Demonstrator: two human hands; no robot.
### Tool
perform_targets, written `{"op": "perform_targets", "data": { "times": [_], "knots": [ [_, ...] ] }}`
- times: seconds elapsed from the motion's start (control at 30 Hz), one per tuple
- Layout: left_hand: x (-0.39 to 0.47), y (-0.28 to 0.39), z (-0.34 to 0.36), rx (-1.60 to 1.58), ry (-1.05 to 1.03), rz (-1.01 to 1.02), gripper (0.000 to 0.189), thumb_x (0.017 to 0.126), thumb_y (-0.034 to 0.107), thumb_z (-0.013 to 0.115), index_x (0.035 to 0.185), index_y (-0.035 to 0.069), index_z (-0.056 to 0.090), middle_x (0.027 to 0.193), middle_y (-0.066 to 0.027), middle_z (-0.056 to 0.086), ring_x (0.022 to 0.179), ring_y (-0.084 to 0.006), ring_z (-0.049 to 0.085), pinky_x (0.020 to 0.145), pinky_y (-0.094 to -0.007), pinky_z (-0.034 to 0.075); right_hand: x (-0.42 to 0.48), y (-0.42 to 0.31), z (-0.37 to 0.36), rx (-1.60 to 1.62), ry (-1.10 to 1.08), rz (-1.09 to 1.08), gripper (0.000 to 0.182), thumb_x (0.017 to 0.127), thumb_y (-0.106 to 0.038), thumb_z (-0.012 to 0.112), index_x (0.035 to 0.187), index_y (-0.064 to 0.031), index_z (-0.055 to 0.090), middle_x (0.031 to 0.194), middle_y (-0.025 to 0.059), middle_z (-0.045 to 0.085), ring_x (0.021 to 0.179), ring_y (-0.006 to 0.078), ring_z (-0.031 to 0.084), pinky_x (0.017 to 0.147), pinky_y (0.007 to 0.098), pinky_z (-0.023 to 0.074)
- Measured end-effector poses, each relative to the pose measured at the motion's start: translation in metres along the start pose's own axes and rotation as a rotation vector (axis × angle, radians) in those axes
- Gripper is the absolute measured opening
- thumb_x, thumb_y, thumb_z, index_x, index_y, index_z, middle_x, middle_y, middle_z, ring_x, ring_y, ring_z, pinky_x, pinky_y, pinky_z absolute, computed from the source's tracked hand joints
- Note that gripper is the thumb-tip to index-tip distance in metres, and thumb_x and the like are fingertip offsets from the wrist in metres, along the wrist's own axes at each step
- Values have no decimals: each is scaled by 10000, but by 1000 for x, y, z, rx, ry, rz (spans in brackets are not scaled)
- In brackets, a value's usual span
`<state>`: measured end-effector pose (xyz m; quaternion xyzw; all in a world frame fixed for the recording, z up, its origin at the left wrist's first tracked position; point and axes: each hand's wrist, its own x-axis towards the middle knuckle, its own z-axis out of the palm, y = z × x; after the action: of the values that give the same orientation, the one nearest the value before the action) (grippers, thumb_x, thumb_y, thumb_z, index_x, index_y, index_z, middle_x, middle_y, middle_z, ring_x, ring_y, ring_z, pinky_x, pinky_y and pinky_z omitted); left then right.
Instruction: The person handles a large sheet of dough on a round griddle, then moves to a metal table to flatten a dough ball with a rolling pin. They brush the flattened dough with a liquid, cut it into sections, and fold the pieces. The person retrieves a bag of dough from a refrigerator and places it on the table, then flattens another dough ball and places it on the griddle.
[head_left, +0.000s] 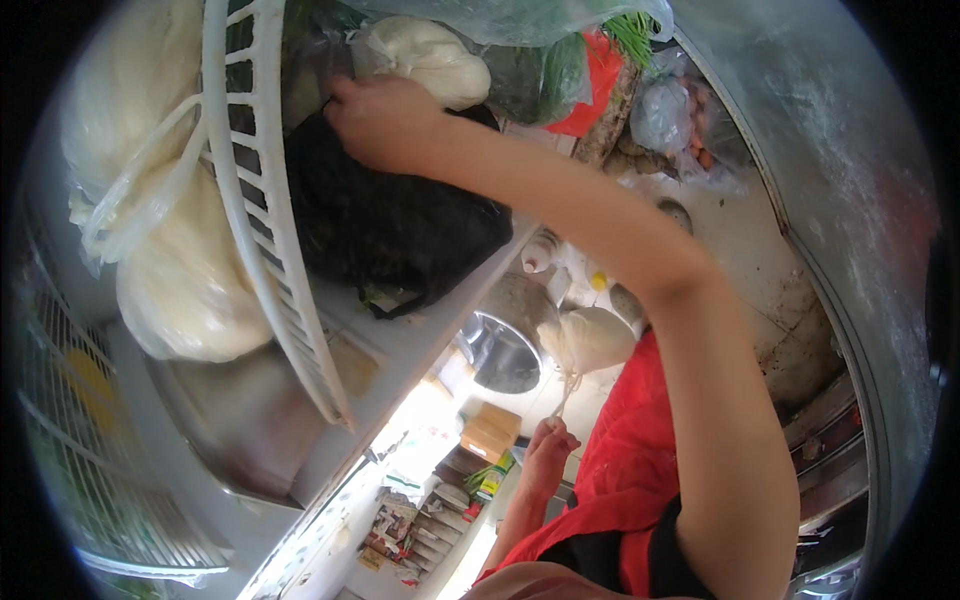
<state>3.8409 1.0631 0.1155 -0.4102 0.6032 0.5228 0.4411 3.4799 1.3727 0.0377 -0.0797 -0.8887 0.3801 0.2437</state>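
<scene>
My left hand (551, 450), low in the middle of view, grips the twisted neck of a plastic bag (592, 337) with pale contents. That bag hangs beside a metal pot (510, 352). My right arm reaches across to the upper left. My right hand (390, 124) is over a black plastic bag (390, 217) on a white shelf, its fingers at the bag's far edge. Whether they pinch anything is hidden. Just beyond the hand lies a knotted clear bag (427, 60) of something whitish.
A white slatted rack (262, 172) stands left of the black bag. Beyond it are large bags of pale contents (187, 277) and a steel pan (247, 435). Bagged greens (532, 75) lie at the top. A cardboard box (491, 431) and a metal-framed panel (847, 150) are also around me.
</scene>
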Motion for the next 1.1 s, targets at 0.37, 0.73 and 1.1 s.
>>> {"op": "perform_targets", "data": {
  "times": [0.37,0.73,1.1],
  "knots": [
    [-9,-10,11,-152,100,16,47,940,78,476,953,70,520,880,-4,519,799,-131,537,809,-284,431,93,-57,107,338,-246,477,295,834,-227,619,1084,-77,666,1182,160,588,1098,313,559,880,402,469],
    [-13,18,18,43,175,-45,47,938,115,500,950,82,531,843,4,518,776,-124,529,789,-263,429,98,-48,52,994,198,583,438,766,-266,704,1141,-57,618,1145,207,600,1083,355,573,890,415,472],
    [3,-1,-24,247,-12,147,72,919,77,482,972,81,531,846,13,514,788,-124,547,798,-284,445,-51,-18,-76,-186,-340,91,446,806,-217,599,1248,-278,585,1185,129,589,1172,279,508,968,405,393]
  ]
}}
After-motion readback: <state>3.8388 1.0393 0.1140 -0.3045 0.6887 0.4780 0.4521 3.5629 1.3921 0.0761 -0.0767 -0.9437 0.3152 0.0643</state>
